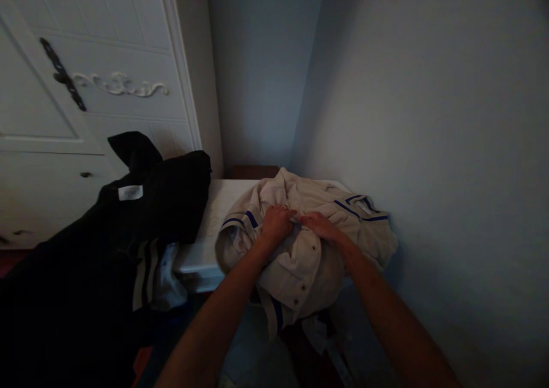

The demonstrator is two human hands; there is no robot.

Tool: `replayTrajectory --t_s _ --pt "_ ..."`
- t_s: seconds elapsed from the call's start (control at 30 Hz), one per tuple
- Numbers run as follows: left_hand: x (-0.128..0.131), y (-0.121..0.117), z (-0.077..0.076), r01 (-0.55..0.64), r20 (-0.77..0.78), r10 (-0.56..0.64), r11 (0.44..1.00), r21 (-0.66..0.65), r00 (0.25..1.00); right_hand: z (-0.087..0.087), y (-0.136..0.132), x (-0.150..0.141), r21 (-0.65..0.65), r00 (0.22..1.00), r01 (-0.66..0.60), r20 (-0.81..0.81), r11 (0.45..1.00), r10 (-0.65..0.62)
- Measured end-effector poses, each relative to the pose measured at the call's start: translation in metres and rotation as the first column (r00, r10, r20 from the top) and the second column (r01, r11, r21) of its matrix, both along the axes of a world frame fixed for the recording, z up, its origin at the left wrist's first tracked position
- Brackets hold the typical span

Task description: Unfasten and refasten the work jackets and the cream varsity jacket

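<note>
One white cabinet [141, 62] in head view, far L, doors shut, contents hidden. Beige shirt [302, 262] w/ blue trim & dark buttons lies crumpled on white surface [195, 259], part hanging over front edge. L hand [278, 222] & R hand [321, 228] v. close tog., both pinching its fabric nr the middle; forearms hide bits. Black garment [171, 205] w/ white tag [130, 192] covers surface's L end; wall [429, 119] on R.

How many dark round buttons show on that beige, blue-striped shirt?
3: one dark round button just below the right hand, a second and third lower on the beige, blue-striped cloth shirt; folds may hide more.
</note>
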State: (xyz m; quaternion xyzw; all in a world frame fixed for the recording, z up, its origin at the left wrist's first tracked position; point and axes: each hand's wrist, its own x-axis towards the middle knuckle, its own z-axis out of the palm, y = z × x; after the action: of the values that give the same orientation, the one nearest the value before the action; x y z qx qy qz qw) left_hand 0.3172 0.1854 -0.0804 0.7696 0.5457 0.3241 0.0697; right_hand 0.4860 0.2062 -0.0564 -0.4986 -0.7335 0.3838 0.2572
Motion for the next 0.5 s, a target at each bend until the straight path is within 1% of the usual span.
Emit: replayTrajectory --t_s 0.07,0.13,0.2,0.27,0.33,0.37,0.5 --pt "0.000 0.004 0.000 -0.064 0.090 0.067 0.997 -0.041 0.994 -0.005 -0.009 0.000 -0.056 0.987 0.022 -0.159 0.998 -0.030" --pt "-0.003 0.011 0.000 -0.157 0.202 0.174 0.983 -0.093 0.964 -0.009 -0.018 0.000 -0.109 0.965 0.021 -0.258 0.994 -0.049" --pt "-0.009 0.019 -0.001 -0.238 0.319 0.274 0.960 -0.149 0.907 -0.012 -0.026 0.004 -0.128 0.952 0.023 -0.301 0.992 -0.061" --pt "-0.016 0.026 -0.001 -0.274 0.435 0.334 0.942 -0.196 0.836 -0.015 -0.034 0.010 -0.132 0.930 0.055 -0.354 0.990 -0.099" --pt "-0.020 0.032 -0.002 -0.284 0.553 0.373 0.928 -0.243 0.745 -0.018 -0.041 0.016 -0.117 0.896 0.126 -0.413 0.985 -0.164" --pt "-0.022 0.034 -0.003 -0.286 0.613 0.394 0.919 -0.270 0.685 -0.020 -0.045 0.018 -0.107 0.875 0.170 -0.442 0.980 -0.200" --pt "-0.026 0.044 -0.005 -0.267 0.808 0.443 0.893 -0.361 0.389 -0.028 -0.069 0.020 -0.084 0.791 0.320 -0.525 0.944 -0.315"
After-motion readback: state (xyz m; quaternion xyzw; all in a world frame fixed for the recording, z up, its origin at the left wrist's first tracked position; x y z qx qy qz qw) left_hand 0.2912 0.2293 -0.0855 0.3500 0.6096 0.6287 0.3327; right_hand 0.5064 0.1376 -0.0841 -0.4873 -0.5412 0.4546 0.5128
